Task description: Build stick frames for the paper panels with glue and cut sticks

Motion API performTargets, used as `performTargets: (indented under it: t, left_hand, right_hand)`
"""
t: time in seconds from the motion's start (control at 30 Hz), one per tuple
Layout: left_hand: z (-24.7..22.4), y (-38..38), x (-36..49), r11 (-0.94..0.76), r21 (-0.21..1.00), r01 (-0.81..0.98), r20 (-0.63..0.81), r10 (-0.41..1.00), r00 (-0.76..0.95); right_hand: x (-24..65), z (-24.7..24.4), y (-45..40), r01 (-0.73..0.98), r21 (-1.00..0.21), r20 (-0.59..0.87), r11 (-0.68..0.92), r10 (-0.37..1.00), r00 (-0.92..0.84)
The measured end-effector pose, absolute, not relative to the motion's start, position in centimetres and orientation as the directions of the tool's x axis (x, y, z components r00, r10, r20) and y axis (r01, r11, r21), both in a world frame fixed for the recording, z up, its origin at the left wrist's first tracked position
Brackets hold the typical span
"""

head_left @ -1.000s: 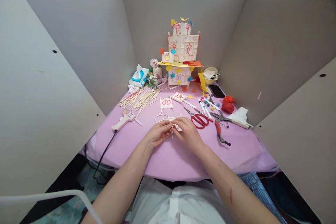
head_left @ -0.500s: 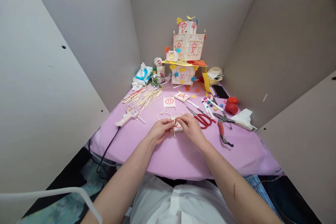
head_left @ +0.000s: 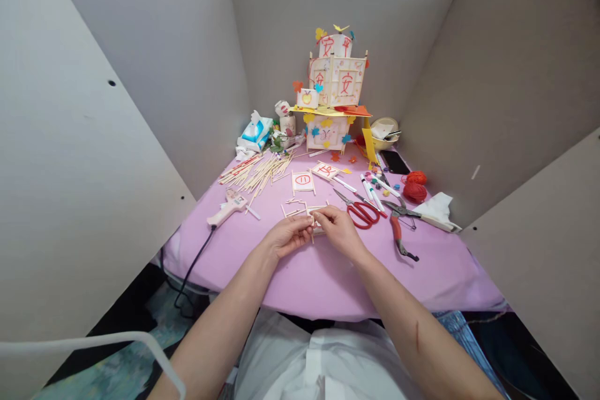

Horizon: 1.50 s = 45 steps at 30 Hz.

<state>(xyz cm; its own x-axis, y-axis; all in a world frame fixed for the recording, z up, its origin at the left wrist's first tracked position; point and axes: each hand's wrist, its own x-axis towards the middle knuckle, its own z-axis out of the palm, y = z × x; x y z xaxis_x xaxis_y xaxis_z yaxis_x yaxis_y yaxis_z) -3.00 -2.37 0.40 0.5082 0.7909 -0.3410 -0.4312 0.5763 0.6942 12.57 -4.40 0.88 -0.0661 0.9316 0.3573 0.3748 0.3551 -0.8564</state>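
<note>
My left hand (head_left: 291, 235) and my right hand (head_left: 338, 229) meet over the front of the table, thumbs and fingertips pinched together. Whatever is between the fingertips is too small to make out. Just under them lies a small stick-framed panel (head_left: 319, 231), partly covered by my fingers. Behind it rest a framed panel with a red round mark (head_left: 302, 182) and another panel with red writing (head_left: 325, 170). Short stick pieces (head_left: 294, 212) lie beyond my left hand.
A glue gun (head_left: 227, 209) and wooden sticks (head_left: 262, 174) lie left. Red scissors (head_left: 363, 212), pliers (head_left: 397, 231), markers (head_left: 372, 192) and red yarn (head_left: 415, 192) lie right. A decorated paper-and-stick tower (head_left: 328, 131) stands at the back. Grey partitions surround the purple-covered table (head_left: 323, 287).
My fingertips have shifted very slightly while staying together over the panel. The whole view has moved a little. Nothing else has visibly moved.
</note>
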Motion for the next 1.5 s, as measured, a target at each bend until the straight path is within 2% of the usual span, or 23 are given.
performTargets:
  t: [0.1,0.27,0.53,0.6,0.8,1.1,1.5]
  left_hand:
    - [0.3,-2.2,-3.0,0.557,0.669,-0.492,-0.345,0.819,0.459]
    - [0.3,-2.3,-2.8,0.549,0.619,-0.562,-0.349,0.833,0.428]
    - [0.5,-2.8,-2.3,0.564,0.568,-0.599,-0.326,0.823,0.466]
    - [0.5,-2.8,-2.4,0.568,0.561,-0.603,-0.316,0.82,0.478]
    - [0.8,-2.9,-2.9,0.609,0.576,-0.546,-0.318,0.782,0.537]
    - [0.9,-2.8,-2.8,0.603,0.552,-0.576,-0.351,0.794,0.496]
    - [1.4,-3.0,-2.7,0.634,0.558,-0.536,-0.397,0.771,0.498]
  right_hand:
    - [12.7,1.2,-5.0,0.372,-0.829,0.424,0.417,0.903,-0.067]
    - [12.4,1.5,-5.8,0.478,-0.666,0.592,0.573,0.796,-0.129]
    - [11.9,0.8,-5.5,0.572,-0.541,0.639,0.616,0.744,-0.197]
    - [11.9,0.8,-5.5,0.556,-0.555,0.639,0.619,0.745,-0.192]
    - [12.2,1.6,-5.6,0.347,-0.75,0.556,0.563,0.821,-0.128]
    - [12.4,1.4,-5.8,0.217,-0.866,0.437,0.45,0.893,-0.109]
    - [12.6,1.2,-5.8,0.223,-0.851,0.47,0.475,0.879,-0.08]
